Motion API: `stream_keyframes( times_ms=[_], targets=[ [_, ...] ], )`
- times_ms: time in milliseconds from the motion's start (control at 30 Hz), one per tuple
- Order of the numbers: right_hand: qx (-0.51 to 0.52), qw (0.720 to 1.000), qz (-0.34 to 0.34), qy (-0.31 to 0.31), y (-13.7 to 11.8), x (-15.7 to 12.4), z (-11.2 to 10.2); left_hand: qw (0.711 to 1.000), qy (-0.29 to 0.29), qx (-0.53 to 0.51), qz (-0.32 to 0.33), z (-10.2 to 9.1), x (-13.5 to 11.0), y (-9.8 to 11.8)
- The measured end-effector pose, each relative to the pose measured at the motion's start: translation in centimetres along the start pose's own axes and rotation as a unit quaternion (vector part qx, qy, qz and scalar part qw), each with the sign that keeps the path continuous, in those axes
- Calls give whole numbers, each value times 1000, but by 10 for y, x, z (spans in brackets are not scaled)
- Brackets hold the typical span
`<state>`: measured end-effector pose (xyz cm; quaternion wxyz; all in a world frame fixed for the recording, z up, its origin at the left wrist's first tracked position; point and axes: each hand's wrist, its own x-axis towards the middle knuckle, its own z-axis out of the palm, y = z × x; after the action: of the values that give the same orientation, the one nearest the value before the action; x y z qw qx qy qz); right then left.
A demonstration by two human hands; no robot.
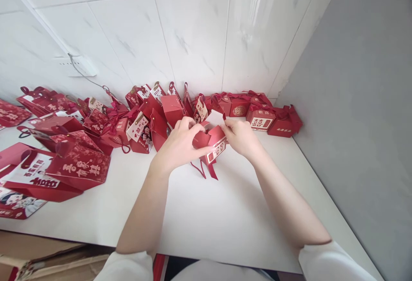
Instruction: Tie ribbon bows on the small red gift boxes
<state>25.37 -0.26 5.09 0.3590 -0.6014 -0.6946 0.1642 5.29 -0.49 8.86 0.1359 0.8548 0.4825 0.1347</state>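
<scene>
A small red gift box (215, 140) with a pale label and gold-white characters is between my hands, its top open and a white inner flap (216, 118) standing up. My left hand (185, 141) grips the box from the left, thumb along the front edge and fingers over the top. On the right side, my right hand (240, 135) pinches the upper edge beside the raised flap. A dark red ribbon (212, 172) and a thin cord (200, 170) hang from the box's underside onto the white table (225, 216).
Several red gift boxes with ribbons (262, 118) line the tiled wall (193, 36) at the back right. More red boxes and bags (80, 158) crowd the left. A grey panel (357, 113) bounds the right side. Below the front-left edge lies an open cardboard box (41, 248).
</scene>
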Motion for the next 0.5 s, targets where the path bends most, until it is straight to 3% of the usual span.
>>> stream_keyframes(
  times_ms=[100, 200, 400, 500],
  targets=[
    [9, 999, 10, 51, -3, 0, 1, 1000, 19, -7, -3, 6, 1, 6],
    [18, 998, 15, 61, -3, 0, 0, 1000, 22, -10, -3, 5, 2, 8],
    [92, 995, -16, 19, 2, -2, -1, 999, -5, 21, 31, 2, 3, -3],
    [94, 993, -75, -4, 1, -3, -1, 998, -32, 44, 40, 5, 4, -7]
  ],
)
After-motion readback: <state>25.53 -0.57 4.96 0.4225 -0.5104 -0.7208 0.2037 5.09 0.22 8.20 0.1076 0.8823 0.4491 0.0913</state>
